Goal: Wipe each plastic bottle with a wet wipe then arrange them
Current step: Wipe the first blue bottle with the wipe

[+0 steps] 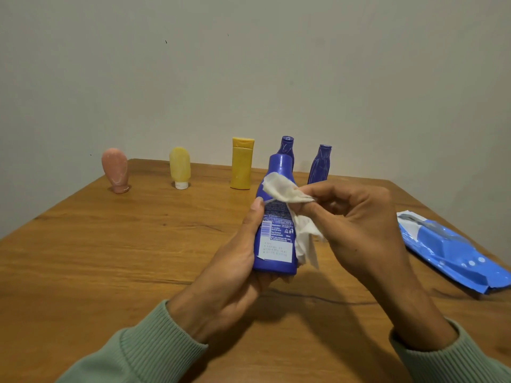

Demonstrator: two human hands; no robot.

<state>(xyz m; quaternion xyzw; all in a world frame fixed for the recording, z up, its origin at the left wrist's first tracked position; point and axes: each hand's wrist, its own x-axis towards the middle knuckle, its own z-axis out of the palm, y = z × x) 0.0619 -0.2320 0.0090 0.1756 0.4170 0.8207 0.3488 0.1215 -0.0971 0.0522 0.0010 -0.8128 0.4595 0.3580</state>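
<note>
above the wooden table [110,258], my left hand [229,275] grips the blue lotion bottle [276,217] by its base, upright. right hand [356,225] pinches the wet wipe [284,192] against its shoulder. best approach: steady pressure, rotate the bottle, cover cap and label.

Held bottle [276,217] deep blue, white printed label with barcode; wipe [290,208] off-white. Along the back: pink tube [115,170], pale yellow tube [180,167] with white cap, mustard bottle [242,164], two violet bottles [319,165]. Pack [453,252] bright blue and white, table [110,244] orange-brown woodgrain, sleeves [143,352] ribbed sage green.
</note>
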